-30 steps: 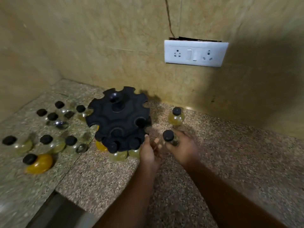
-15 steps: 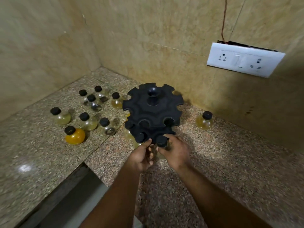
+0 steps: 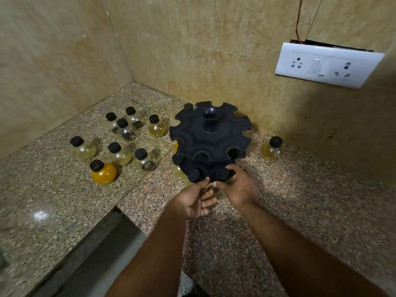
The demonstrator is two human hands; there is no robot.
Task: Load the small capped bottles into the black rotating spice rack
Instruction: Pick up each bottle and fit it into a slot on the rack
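The black rotating spice rack (image 3: pixel 211 136) stands near the back wall, and its upper tier's slots hold nothing. Bottle caps (image 3: pixel 178 158) show in the lower tier's front slots. My right hand (image 3: pixel 239 188) grips a small capped bottle (image 3: pixel 222 174) at a front slot of the lower tier; its glass body is hidden by my fingers. My left hand (image 3: pixel 197 200) is just left of it, thumb touching the lower tier's rim, fingers loosely curled and holding nothing. Several loose bottles (image 3: pixel 119 154) stand left of the rack, among them an orange one (image 3: pixel 104 173). Another bottle (image 3: pixel 271 149) stands to the right.
Tiled walls meet in a corner behind the loose bottles. A white socket plate (image 3: pixel 327 66) hangs on the wall, above and right of the rack. The granite counter (image 3: pixel 300 200) has a dark gap (image 3: pixel 92 249) at its lower-left edge.
My right hand has carried the bottle from right of the rack into a front slot of the lower tier. My left hand stayed at the rack's front. The view swung left.
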